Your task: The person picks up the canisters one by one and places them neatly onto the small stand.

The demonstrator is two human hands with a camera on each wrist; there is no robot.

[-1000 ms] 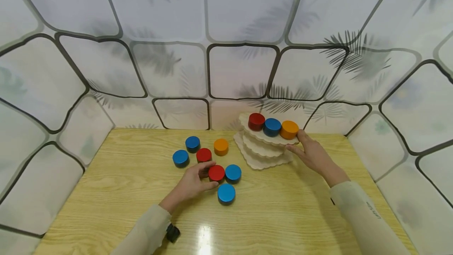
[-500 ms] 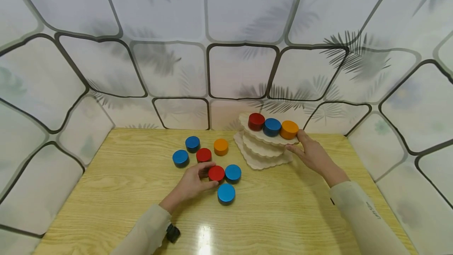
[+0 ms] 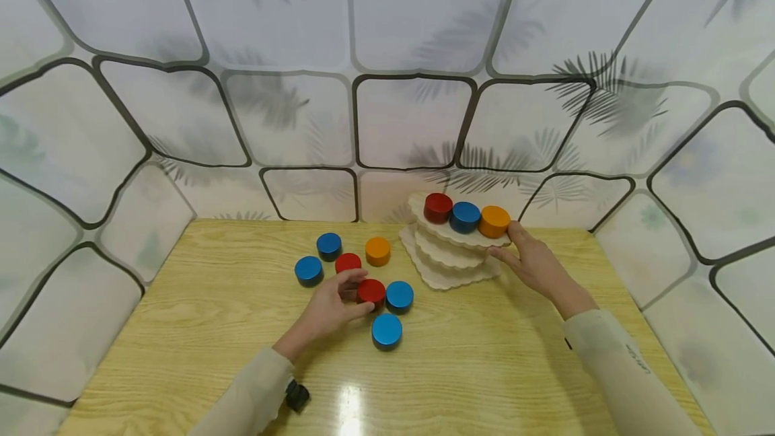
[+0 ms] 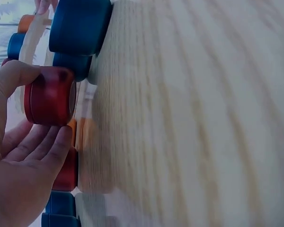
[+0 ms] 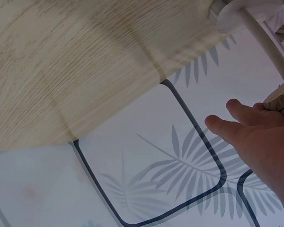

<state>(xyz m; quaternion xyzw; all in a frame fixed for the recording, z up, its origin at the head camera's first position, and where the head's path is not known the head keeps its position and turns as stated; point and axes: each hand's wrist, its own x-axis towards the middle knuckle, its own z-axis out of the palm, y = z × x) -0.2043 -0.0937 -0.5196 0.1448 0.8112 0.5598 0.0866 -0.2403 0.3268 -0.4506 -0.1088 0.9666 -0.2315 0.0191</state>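
Note:
My left hand (image 3: 329,305) pinches a red round block (image 4: 49,97) between thumb and fingers. In the left wrist view the block appears just off the tabletop. Two light blue round blocks (image 3: 399,297) lie to its right and front. Behind it sit a second red block (image 3: 348,263), an orange block (image 3: 378,251) and two darker blue blocks (image 3: 309,270). My right hand (image 3: 535,261) grips the right edge of the top tier of a cream scalloped tiered stand (image 3: 451,276). A dark red block (image 3: 438,208), a blue block (image 3: 465,217) and an orange block (image 3: 494,221) stand in a row on that tier.
The wooden table (image 3: 484,369) meets patterned wall panels (image 3: 412,126) at its back and sides. A small black device (image 3: 297,395) is at the left wrist. The stand is close to the back edge.
The red block in my left hand has risen slightly, its thumb and fingers moving up with it. My right hand and the stand look unchanged.

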